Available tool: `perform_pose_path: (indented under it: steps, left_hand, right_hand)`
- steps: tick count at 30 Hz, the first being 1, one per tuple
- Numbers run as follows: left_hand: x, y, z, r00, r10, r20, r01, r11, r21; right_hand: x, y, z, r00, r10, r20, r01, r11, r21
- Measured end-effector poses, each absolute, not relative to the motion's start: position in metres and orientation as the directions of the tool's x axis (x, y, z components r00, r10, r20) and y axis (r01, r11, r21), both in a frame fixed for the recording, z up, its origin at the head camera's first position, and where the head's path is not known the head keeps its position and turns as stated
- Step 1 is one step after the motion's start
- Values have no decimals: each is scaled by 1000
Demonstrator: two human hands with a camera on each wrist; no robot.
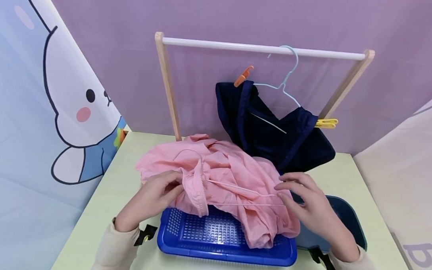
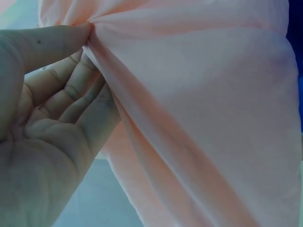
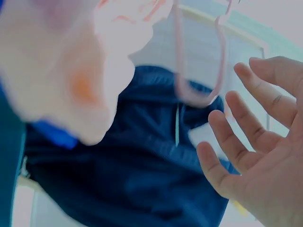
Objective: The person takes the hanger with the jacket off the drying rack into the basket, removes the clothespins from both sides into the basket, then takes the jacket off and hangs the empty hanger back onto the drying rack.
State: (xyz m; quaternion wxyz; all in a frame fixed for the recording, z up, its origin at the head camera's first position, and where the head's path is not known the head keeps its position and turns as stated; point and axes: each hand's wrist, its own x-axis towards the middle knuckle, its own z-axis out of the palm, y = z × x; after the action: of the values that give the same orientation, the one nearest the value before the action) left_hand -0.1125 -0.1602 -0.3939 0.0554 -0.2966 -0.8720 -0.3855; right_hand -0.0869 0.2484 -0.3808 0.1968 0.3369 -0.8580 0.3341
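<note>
A pink garment [image 1: 231,162] lies bunched over a blue basket [image 1: 220,254]. My left hand [image 1: 157,192] pinches its cloth between thumb and fingers, beside a ridged edge [image 1: 203,191]; in the left wrist view the pinched cloth [image 2: 189,94] falls away in folds. A thin pale pink hanger [image 1: 239,186] lies across the garment, its left part behind the ridged edge and its rounded end towards my right hand [image 1: 307,199]. That hand is spread with nothing in its grasp. In the right wrist view the fingers [image 3: 236,135] stand beside the hanger's end [image 3: 199,97].
Behind the basket stands a rack with a white rail [image 1: 227,45]. Dark blue clothing [image 1: 266,129] hangs there on a light blue hanger [image 1: 285,79], with an orange clip [image 1: 243,76] and a yellow clip [image 1: 326,124]. A dark teal bin [image 1: 347,218] stands right of the basket.
</note>
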Motion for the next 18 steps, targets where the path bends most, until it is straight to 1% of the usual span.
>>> perform_pose_path:
  steps: [4, 7, 11, 15, 18]
  left_hand:
    - [-113, -154, -394, -801, 491, 343, 588, 534, 608]
    - [-113, -147, -394, -789, 507, 347, 603, 533, 593]
    - [-112, -137, -394, -769, 529, 358, 629, 528, 571]
    - [-112, -129, -392, -757, 550, 352, 641, 526, 559]
    - [-111, -124, -391, -755, 559, 343, 643, 527, 556]
  right_hand:
    - [-89, 229, -377, -675, -487, 555, -728, 560, -395]
    - [-90, 218, -377, -674, -510, 535, -729, 580, -365]
    - [-95, 207, -380, -628, -532, 568, -761, 573, -305]
    - [-96, 202, -381, -610, -534, 586, -767, 583, -266]
    - [-96, 201, -382, -608, -531, 590, -764, 593, -252]
